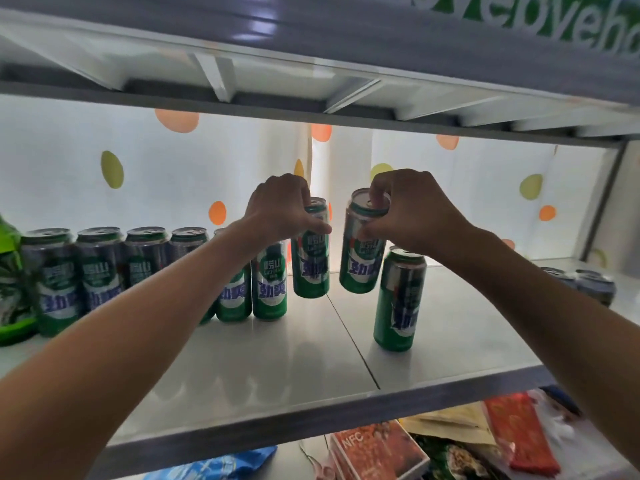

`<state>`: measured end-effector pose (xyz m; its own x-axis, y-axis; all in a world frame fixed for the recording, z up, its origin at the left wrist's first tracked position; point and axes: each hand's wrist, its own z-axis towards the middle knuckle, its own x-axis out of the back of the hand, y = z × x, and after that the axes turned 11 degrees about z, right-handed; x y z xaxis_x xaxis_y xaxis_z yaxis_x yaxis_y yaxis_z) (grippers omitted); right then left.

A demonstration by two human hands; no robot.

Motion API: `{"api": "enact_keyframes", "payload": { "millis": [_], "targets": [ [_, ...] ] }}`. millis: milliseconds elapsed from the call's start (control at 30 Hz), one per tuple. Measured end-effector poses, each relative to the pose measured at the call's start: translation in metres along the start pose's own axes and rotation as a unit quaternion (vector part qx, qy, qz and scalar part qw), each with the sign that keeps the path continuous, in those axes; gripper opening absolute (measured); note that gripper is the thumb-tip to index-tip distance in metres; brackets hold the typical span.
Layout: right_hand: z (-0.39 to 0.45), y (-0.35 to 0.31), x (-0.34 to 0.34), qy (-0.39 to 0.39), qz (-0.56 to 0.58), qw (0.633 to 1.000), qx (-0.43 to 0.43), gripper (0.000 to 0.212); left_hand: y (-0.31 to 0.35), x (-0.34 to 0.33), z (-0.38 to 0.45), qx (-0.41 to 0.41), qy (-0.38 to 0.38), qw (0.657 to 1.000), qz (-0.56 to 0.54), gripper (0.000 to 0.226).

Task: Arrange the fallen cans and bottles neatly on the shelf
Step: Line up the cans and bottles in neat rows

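My left hand (282, 206) grips the top of a green and silver can (310, 265), held upright above the white shelf (277, 358). My right hand (412, 209) holds a second, matching can (360, 261) by its rim, tilted slightly and lifted off the shelf. Both cans hang side by side near the shelf's middle. A row of several like cans (100, 268) stands upright along the left, ending beside the left-hand can. One more can (398, 299) stands alone just below my right hand.
Dark cans (581, 282) lie at the far right of the shelf. A green packet (10, 282) stands at the left edge. The shelf above (311, 81) hangs low overhead. Snack packets (377, 448) fill the shelf below.
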<state>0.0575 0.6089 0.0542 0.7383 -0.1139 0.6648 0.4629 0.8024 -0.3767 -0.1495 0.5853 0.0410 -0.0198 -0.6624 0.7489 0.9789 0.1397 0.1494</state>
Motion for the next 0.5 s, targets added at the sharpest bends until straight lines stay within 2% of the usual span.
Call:
{"api": "enact_keyframes", "payload": {
  "millis": [300,500],
  "targets": [
    [0.016,0.008,-0.001,0.036,0.018,0.999,-0.008,0.040,-0.007,-0.027,0.014,-0.012,-0.044,0.995,0.084,0.057],
    [0.025,0.007,-0.013,0.013,0.027,0.999,-0.015,0.043,-0.008,-0.037,0.013,-0.034,-0.089,0.989,0.111,0.068]
  ]
}}
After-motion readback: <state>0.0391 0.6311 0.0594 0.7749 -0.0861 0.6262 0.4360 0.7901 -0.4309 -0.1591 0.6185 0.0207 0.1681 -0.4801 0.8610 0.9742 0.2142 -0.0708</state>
